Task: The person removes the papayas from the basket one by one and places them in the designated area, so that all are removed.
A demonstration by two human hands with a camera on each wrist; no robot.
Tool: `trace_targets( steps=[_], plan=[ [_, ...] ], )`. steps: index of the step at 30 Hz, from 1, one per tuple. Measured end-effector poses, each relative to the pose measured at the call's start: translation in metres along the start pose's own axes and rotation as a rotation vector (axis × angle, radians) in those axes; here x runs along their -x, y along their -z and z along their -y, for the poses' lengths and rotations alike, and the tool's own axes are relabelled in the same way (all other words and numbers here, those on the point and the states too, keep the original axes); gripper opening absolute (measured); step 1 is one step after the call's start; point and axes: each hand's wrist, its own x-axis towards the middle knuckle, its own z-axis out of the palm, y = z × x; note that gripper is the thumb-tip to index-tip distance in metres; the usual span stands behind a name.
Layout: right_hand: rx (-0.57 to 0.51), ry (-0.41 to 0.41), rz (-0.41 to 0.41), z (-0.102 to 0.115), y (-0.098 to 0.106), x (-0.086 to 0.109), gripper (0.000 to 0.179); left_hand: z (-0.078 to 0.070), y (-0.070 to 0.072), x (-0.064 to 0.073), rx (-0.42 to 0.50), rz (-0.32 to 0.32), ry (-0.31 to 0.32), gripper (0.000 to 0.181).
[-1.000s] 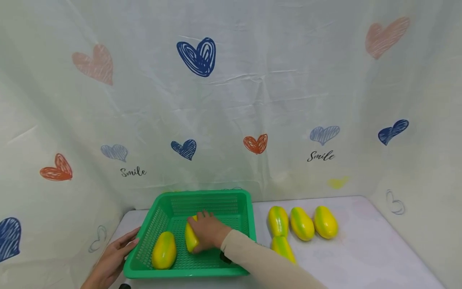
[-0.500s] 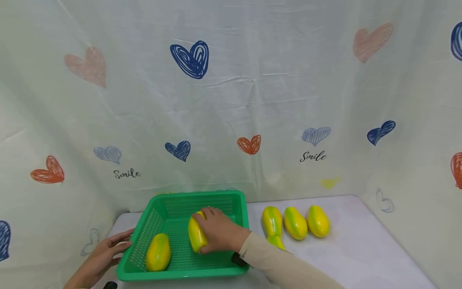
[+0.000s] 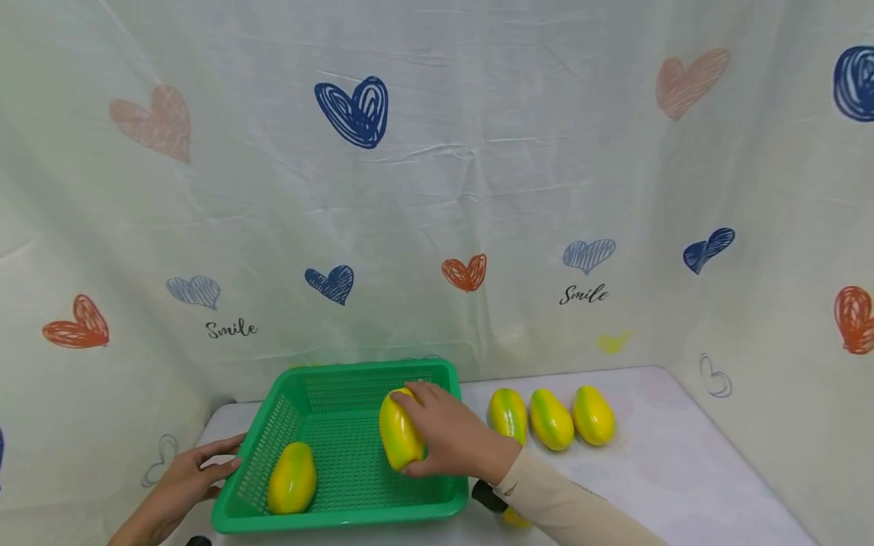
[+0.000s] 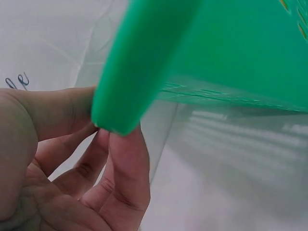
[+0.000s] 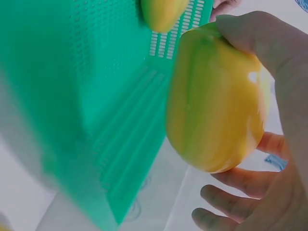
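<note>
My right hand [image 3: 460, 440] grips a yellow-green papaya [image 3: 399, 432] above the right part of a green plastic basket [image 3: 341, 519]. In the right wrist view the thumb lies over the top end of this papaya [image 5: 214, 106] and fingertips support its lower end. A second papaya [image 3: 292, 479] lies in the basket's left front corner. At the basket's left side, my left hand [image 3: 179, 481] holds the rim. The left wrist view shows that rim [image 4: 130, 82] between the thumb and fingers.
Right of the basket, three papayas stand in a row on the white table: one nearest it [image 3: 508, 413], a middle one [image 3: 551, 419] and a right one [image 3: 593, 415]. Another papaya [image 3: 515, 518] is mostly hidden by the right forearm. A heart-printed curtain [image 3: 410, 189] hangs behind.
My right hand has lifted the papaya off the basket floor and carried it rightward. The left hand stays at the basket rim. The head view has shifted slightly right.
</note>
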Motion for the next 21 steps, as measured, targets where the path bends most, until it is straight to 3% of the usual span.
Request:
trace_targets(
  steps=[8,15,21],
  plan=[
    [-0.014,-0.04,-0.055,-0.017,0.013,0.033,0.095,-0.001,-0.001,0.005,0.001,-0.008,-0.036,0.072],
    [-0.042,-0.152,-0.094,-0.035,0.022,0.065,0.096,0.002,-0.003,0.006,0.032,-0.032,-0.024,0.078],
    [-0.051,-0.265,-0.096,-0.047,0.026,0.092,0.096,0.002,-0.006,0.009,-0.022,-0.08,-0.042,0.076]
  ],
)
